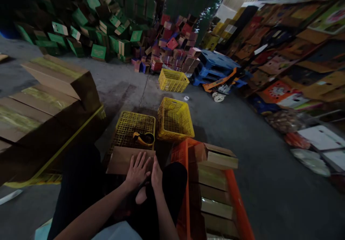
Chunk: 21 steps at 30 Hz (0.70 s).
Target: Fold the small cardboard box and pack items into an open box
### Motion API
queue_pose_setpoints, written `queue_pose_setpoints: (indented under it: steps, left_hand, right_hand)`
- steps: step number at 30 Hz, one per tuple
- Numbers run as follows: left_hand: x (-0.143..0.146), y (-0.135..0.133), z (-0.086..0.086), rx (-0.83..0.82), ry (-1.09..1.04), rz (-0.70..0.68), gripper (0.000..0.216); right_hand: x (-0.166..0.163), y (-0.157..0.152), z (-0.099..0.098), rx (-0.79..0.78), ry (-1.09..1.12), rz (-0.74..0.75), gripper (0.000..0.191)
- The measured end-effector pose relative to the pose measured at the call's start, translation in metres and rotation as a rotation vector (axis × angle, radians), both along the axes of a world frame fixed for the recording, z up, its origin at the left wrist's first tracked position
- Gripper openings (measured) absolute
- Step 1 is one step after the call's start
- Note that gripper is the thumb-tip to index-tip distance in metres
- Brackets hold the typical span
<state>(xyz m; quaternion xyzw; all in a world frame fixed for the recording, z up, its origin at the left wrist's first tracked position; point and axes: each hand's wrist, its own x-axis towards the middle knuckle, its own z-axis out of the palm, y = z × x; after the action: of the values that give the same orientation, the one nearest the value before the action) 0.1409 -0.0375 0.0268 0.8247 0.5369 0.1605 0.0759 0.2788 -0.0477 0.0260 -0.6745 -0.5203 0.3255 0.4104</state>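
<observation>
A flat brown cardboard piece [120,159] lies on an upturned yellow crate [134,125] in front of my knees. My left hand [137,171] rests flat on its near edge with the fingers spread. My right hand [156,174] stands edge-on beside it, fingers stretched out and pressed to the cardboard's right end. A yellow tape dispenser [144,138] sits on the crate just beyond the cardboard.
An orange crate [237,207] on my right holds stacked folded cartons [215,157]. A long stack of flat cardboard [40,99] lies on my left. Two more yellow crates [174,119] [173,80] stand ahead, with piled boxes, a blue pallet [215,62] and a pallet jack beyond.
</observation>
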Motion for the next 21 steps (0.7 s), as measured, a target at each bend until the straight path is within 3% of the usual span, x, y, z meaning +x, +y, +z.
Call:
queue_pose_setpoints:
  steps: [12,17,21]
  left_hand:
    - [0.0,0.0,0.001,-0.035,0.003,-0.008,0.069]
    - [0.0,-0.001,-0.001,-0.023,0.016,-0.01,0.069]
    - [-0.004,0.0,-0.003,-0.004,0.043,-0.023,0.068]
  right_hand:
    - [0.004,-0.028,0.011,-0.091,0.041,-0.051,0.065]
    - [0.005,-0.044,0.012,-0.115,-0.031,-0.04,0.064]
    - [-0.005,-0.039,0.011,-0.023,-0.211,-0.045,0.063]
